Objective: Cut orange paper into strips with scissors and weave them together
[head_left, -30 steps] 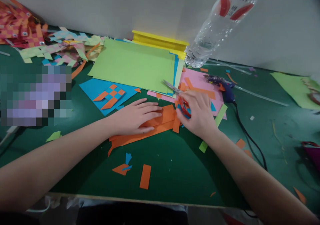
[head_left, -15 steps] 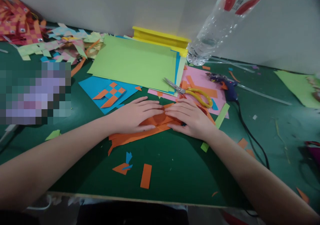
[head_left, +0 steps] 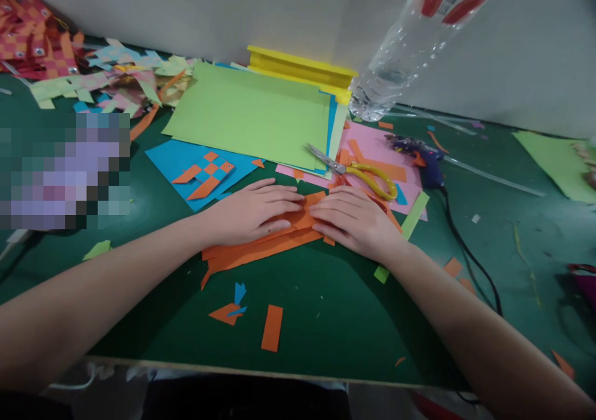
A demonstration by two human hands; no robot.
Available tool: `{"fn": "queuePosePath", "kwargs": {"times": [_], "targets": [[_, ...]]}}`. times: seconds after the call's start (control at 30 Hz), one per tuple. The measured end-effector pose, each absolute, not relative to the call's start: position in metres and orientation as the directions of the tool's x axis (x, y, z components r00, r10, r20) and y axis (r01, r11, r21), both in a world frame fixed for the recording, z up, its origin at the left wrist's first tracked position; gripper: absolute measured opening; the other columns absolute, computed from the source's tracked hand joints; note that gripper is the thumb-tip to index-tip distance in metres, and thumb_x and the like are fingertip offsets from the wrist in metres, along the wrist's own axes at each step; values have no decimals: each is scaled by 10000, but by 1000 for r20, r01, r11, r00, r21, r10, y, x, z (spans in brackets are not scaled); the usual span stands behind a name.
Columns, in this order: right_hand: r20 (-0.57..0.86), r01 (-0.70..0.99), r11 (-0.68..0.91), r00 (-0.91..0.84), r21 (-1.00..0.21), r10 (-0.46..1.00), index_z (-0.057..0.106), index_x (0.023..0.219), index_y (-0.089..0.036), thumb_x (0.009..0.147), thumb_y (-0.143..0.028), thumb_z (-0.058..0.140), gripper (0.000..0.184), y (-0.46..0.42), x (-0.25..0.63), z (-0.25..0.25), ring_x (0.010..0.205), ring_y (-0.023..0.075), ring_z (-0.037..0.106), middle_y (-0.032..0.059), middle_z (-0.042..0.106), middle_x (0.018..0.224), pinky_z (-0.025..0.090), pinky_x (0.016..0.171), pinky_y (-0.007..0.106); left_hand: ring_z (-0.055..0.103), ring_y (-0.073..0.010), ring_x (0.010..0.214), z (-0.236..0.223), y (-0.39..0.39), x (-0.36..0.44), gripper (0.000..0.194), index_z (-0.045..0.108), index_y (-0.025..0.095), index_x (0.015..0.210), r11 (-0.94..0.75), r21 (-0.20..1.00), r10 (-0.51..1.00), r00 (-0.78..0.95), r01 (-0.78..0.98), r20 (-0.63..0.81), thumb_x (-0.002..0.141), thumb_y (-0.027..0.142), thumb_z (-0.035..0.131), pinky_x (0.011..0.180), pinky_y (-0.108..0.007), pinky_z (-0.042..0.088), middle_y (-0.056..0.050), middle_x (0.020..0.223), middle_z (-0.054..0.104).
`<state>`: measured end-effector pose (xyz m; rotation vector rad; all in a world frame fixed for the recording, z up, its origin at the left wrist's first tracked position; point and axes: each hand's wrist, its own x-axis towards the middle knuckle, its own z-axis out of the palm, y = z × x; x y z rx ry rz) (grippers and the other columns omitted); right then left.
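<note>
Both palms face down over orange paper (head_left: 265,245) on the green table, hiding much of it. My left hand (head_left: 261,212) lies flat on the paper's middle with its fingers stretched to the right. From the other side my right hand (head_left: 356,218) rests on the paper's right end, fingers extended and nearly meeting the left fingertips. Just beyond the right hand lie scissors (head_left: 372,179) with yellow handles. A woven orange and blue paper fish (head_left: 212,174) sits on a blue sheet (head_left: 162,162) behind the left hand.
Green sheets (head_left: 251,115) lie at the back beside a yellow holder (head_left: 302,72). A water bottle (head_left: 395,53) stands behind. To the right is a glue gun (head_left: 429,164) with a black cord. Orange scraps (head_left: 272,328) lie in front; a paper-strip pile (head_left: 125,78) is at back left.
The hands stay nearly in place on the orange paper. My right hand has shifted very slightly right, and a small orange piece now shows below its fingers.
</note>
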<state>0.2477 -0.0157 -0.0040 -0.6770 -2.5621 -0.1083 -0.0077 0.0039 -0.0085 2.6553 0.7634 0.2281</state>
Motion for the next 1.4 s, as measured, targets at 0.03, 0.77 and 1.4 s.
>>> {"fn": "queuePosePath", "kwargs": {"times": [0.03,0.77,1.4], "targets": [[469,482,875,-766,-35,440,706,997,-193,926,-238,594,140,-16,248,-4,896,192,705,51,778,959,546,917,418,356,-152,1436,-8,4,-8,390,514,213,1357,-781,399,543,838,481,52,1042,392,370,1231,-386,164,-20,1497,482],[499,382,878,-843,288,203,712,841,-172,864,-127,643,85,-20,244,-1,767,182,693,50,767,821,614,801,375,336,-166,1448,-10,4,-9,384,502,214,1362,-803,371,525,849,467,67,1036,384,390,1224,-390,172,-29,1504,472],[489,410,902,-820,139,297,711,985,-173,883,-172,625,133,-19,247,-3,879,203,693,69,764,912,583,847,403,342,-173,1446,-13,5,-10,379,504,210,1361,-820,345,513,854,457,88,1029,366,409,1222,-398,187,-39,1502,474]]}}
